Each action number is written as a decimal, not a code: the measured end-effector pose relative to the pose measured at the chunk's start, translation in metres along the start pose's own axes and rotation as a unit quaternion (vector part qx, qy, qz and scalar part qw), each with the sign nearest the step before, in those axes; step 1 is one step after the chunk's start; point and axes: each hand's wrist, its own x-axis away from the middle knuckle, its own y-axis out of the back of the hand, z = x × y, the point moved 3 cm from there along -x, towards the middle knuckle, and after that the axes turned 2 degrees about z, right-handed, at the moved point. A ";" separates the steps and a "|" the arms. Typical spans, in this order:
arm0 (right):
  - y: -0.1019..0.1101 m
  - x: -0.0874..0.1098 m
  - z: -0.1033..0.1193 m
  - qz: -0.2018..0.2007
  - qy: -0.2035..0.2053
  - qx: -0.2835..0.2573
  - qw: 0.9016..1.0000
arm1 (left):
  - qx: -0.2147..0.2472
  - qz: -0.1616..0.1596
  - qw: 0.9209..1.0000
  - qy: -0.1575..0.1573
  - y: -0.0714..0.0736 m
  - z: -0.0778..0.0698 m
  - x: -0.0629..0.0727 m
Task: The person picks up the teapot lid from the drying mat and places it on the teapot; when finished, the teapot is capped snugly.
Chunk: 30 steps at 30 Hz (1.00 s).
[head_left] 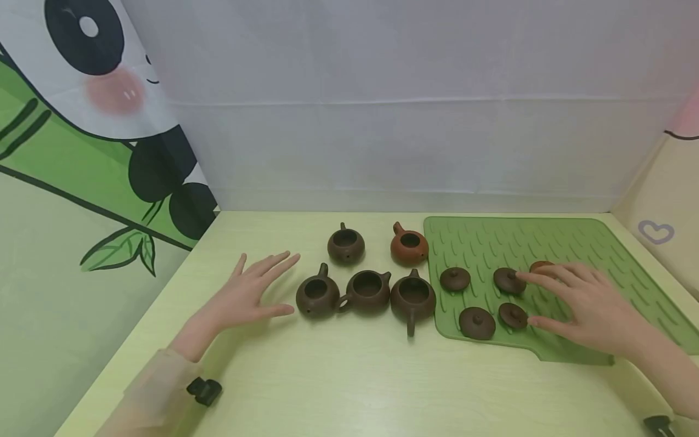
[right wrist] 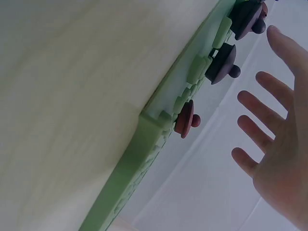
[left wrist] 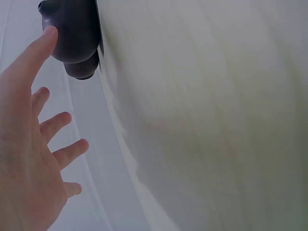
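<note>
My left hand [head_left: 243, 297] hovers with spread fingers beside a dark brown teapot [head_left: 318, 297] on the left of the group. Several lidless teapots stand on the table: a dark one [head_left: 346, 246] and a reddish-brown one [head_left: 409, 247] behind, with two more dark ones [head_left: 368, 292] [head_left: 413, 297] in front. Over the green mat [head_left: 551, 237] my right hand [head_left: 590, 306] is held with fingers extended, holding nothing. Near its fingertips are dark lids [head_left: 509, 281] [head_left: 513, 316], and a reddish lid [right wrist: 185, 119] sits partly behind it. Further left lie other dark lids [head_left: 455, 279] [head_left: 477, 323].
The pale wooden table [head_left: 349, 388] runs up to a white cloth backdrop [head_left: 382, 145]. A panda-patterned cloth [head_left: 147, 170] hangs on the left, and a cream panel [head_left: 661, 200] stands on the right. Dark wrist mounts [head_left: 204, 391] sit on both forearms.
</note>
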 end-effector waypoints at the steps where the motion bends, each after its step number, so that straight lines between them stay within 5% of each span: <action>1: 0.000 0.000 0.000 0.000 0.002 -0.002 1.000 | 0.005 0.003 1.000 -0.001 -0.001 0.000 -0.001; 9: -0.003 -0.003 0.002 -0.008 0.024 -0.028 0.999 | 0.068 0.026 0.997 -0.004 -0.004 -0.005 -0.005; 16: -0.005 -0.005 0.004 -0.021 0.049 -0.028 0.998 | 0.154 0.055 0.986 -0.009 -0.011 -0.007 -0.009; 30: -0.010 -0.008 0.008 -0.022 0.063 -0.024 0.997 | 0.195 0.070 0.978 -0.028 -0.016 -0.008 -0.012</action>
